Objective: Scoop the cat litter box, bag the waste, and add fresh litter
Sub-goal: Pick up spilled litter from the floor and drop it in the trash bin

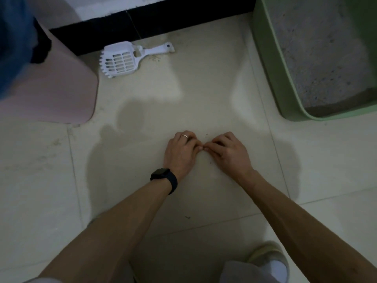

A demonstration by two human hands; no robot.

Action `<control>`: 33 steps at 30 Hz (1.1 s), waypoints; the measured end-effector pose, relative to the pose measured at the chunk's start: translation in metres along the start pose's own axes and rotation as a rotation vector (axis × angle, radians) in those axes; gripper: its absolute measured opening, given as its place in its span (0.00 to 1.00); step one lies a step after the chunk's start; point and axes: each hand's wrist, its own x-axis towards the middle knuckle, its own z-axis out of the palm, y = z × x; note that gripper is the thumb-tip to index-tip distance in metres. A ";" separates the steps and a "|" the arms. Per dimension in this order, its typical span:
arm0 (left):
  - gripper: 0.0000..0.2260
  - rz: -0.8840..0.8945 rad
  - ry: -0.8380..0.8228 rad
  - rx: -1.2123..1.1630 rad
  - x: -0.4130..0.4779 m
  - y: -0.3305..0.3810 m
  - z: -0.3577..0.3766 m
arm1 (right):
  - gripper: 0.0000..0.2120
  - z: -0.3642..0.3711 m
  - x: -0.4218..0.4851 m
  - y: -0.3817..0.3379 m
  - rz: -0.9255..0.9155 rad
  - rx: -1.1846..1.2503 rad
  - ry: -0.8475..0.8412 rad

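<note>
Both hands rest low on the tiled floor (204, 88) at frame centre. The left hand (180, 149), wearing a ring (184, 136) and a dark watch (163, 176), and the right hand (228, 151) have curled fingers, their tips meeting; whether they pinch anything cannot be told. The white litter scoop (120, 60) lies unheld at upper left, beside a pink container (61, 84). The green litter box (271, 64), holding grey litter (318, 48), stands at upper right.
</note>
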 end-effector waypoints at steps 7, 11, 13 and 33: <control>0.10 -0.004 -0.173 0.101 0.009 -0.001 -0.013 | 0.08 0.007 0.008 -0.008 -0.058 -0.207 -0.064; 0.09 -0.082 -0.181 -0.022 0.013 -0.009 -0.036 | 0.10 -0.008 0.015 -0.012 0.158 -0.044 -0.200; 0.09 -0.111 -0.189 -0.061 0.017 -0.012 -0.053 | 0.11 -0.025 0.023 -0.017 0.303 0.103 -0.238; 0.03 -0.051 0.457 0.048 0.051 -0.072 -0.428 | 0.06 -0.138 0.320 -0.269 -0.237 0.452 -0.092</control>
